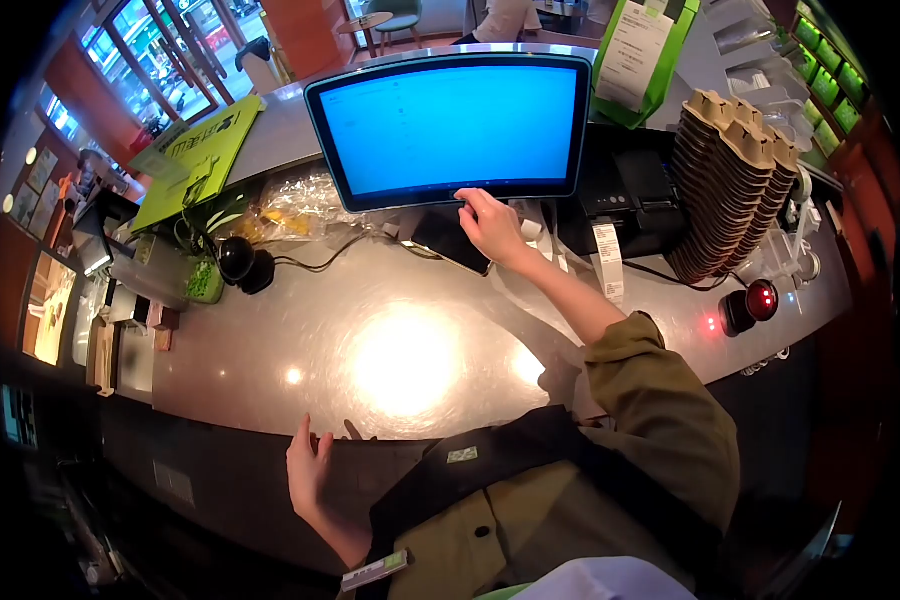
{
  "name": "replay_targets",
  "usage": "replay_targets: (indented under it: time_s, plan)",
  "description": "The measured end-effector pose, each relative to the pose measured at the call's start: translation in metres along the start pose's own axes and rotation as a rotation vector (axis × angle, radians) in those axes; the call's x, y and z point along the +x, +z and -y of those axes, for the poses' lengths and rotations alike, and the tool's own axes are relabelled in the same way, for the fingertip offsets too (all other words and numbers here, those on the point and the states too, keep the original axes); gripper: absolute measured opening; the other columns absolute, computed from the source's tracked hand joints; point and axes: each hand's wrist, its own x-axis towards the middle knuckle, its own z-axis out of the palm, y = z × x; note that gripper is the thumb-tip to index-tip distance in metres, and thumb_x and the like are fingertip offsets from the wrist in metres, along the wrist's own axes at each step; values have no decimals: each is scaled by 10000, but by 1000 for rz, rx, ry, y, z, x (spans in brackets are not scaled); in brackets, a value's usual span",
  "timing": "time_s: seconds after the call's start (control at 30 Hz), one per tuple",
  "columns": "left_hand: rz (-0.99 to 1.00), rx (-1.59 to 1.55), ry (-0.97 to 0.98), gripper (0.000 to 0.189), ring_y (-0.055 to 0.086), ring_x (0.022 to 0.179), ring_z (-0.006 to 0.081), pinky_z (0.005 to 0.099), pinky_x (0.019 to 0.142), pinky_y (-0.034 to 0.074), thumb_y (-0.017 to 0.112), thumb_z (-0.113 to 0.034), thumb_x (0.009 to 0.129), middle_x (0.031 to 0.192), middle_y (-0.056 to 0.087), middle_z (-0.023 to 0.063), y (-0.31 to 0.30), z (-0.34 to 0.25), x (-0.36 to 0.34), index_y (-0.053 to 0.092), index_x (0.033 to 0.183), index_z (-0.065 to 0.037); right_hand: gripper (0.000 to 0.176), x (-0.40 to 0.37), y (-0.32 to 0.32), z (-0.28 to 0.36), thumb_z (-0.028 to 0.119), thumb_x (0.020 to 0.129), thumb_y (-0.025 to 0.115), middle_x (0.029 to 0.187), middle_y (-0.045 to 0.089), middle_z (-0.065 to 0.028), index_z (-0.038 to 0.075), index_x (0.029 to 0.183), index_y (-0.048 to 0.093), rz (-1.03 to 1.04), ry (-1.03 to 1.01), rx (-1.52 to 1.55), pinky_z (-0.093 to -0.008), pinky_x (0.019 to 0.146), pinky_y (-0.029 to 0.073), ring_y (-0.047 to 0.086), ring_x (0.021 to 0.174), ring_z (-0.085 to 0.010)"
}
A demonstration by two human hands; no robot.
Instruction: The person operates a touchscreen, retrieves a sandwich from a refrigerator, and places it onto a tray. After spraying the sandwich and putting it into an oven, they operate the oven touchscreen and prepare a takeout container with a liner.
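Note:
A touchscreen monitor (450, 125) with a bright blue display stands at the back of the metal counter (240, 350). My right hand (492, 230) reaches to its lower edge, with a finger stretched out against the bottom of the screen and nothing held. Just below that hand lies a dark flat phone-like device (452, 241). My left hand (310, 462) hangs by the counter's front edge, fingers apart and empty. To the right of the monitor is a black receipt printer (630, 195), with a printed paper strip (608, 265) coming down from it.
Stacked cardboard cup carriers (725, 185) rise at the right, near a red-lit scanner (760, 300). A green paper bag (642, 60) stands behind the printer. Leftward are clear plastic packaging (305, 205), a black scanner-like device (238, 262), cables and a green sign (195, 165).

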Motion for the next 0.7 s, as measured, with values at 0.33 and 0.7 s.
replay_targets:
  time_s: [0.33, 0.7]
  plan:
    - [23, -2, 35, 454, 548, 630, 259, 332, 605, 446, 596, -167, 803, 720, 567, 177, 5, 0, 5, 457, 1203, -5, 429, -16, 1, -20, 136, 785, 554, 656, 597, -78, 70, 1193, 440, 83, 87, -11, -389, 530, 450, 584, 588, -288]
    - [43, -61, 48, 475, 554, 698, 317, 364, 641, 449, 589, -205, 813, 793, 562, 213, 7, -16, 11, 447, 1215, 6, 439, -27, 1, -26, 123, 781, 542, 685, 602, -85, 52, 1199, 428, 132, 90, 10, -389, 541, 455, 586, 603, -288]
